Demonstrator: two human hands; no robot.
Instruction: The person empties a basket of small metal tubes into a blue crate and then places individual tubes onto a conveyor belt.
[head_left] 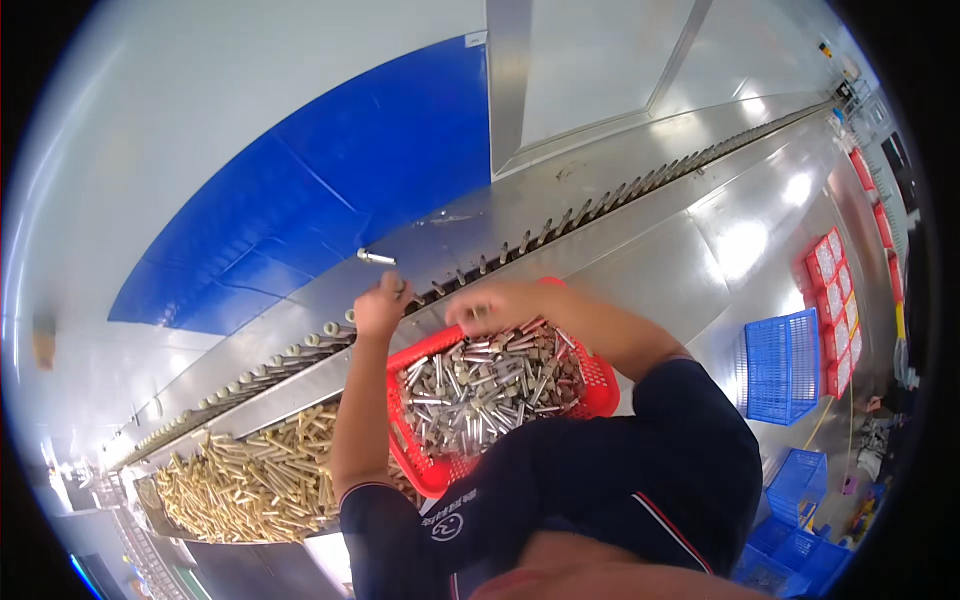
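Note:
My left hand (383,304) is closed at the row of upright pins (520,243), its fingertips pressed together on something too small to make out. Just to its right, my right hand (487,306) curls over the far rim of a red plastic basket (600,388); its fingers are closed, slightly blurred, and whatever they hold is hidden. Silvery bolt-like metal parts (490,390) with wider heads fill the basket. One similar metal part (377,257) lies beyond my left hand, on the steel by the blue panel. Left of my hand, round-headed pieces (290,352) sit along the row.
A heap of brass-coloured rod-shaped parts (250,475) lies in a tray at the lower left. A long steel bench (660,245) runs to the far right. Blue crates (782,368) and red-and-white trays (835,300) stand on the right. A blue panel (340,180) stands beyond the row.

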